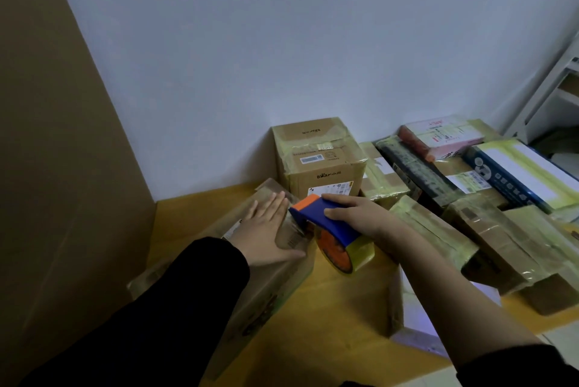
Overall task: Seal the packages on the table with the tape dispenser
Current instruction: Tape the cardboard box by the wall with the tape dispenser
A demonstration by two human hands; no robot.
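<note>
A long brown cardboard package (269, 280) lies on the wooden table (326, 317), running from near left toward the far middle. My left hand (269, 230) presses flat on its top with straight fingers. My right hand (360, 214) grips the blue and orange tape dispenser (326, 220), whose head touches the package top just right of my left fingers. Its roll of clear yellowish tape (351, 258) hangs beside the package's right edge.
An upright taped carton (322, 161) stands at the wall behind the dispenser. Several taped packages (463, 198) crowd the table's right side, and a small box (394, 302) sits under my right forearm. A tall brown board (56, 167) rises at left.
</note>
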